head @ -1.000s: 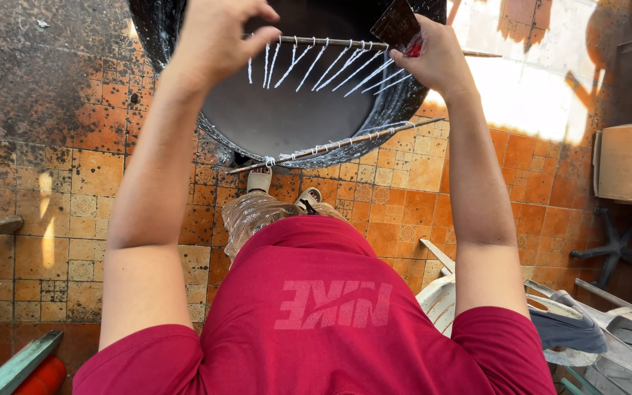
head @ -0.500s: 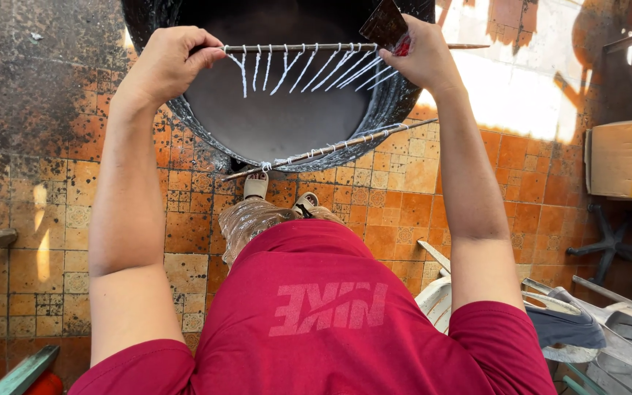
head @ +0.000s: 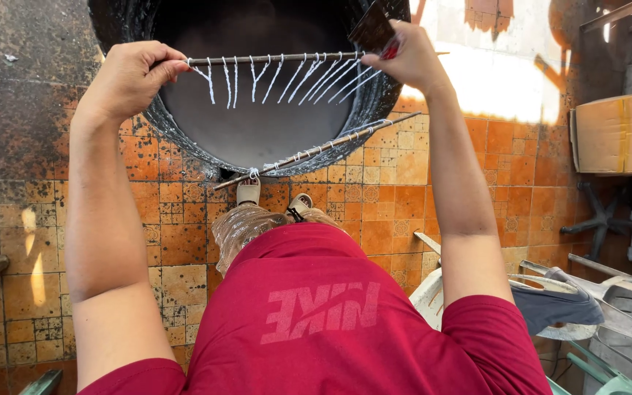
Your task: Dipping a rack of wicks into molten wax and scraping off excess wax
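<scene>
Both hands have slid a bit lower and leftward since a second ago, with the rod (head: 279, 57) of white dipped wicks now level over the black drum (head: 374, 110).

Left hand (head: 129, 77) is curled tight round one end of the rod, and the right hand (head: 404, 55) pinches the other end along with a dark flat scraper (head: 371, 28). Held flat like that, probably so the wicks (head: 294, 73) hang free and drip straight into the grey liquid (head: 257, 124). A second rod (head: 323, 148) rests across the drum's near rim. Orange tiled floor (head: 184, 234) underneath, cardboard box (head: 619, 132) and plastic chairs (head: 594, 307) off right.
</scene>
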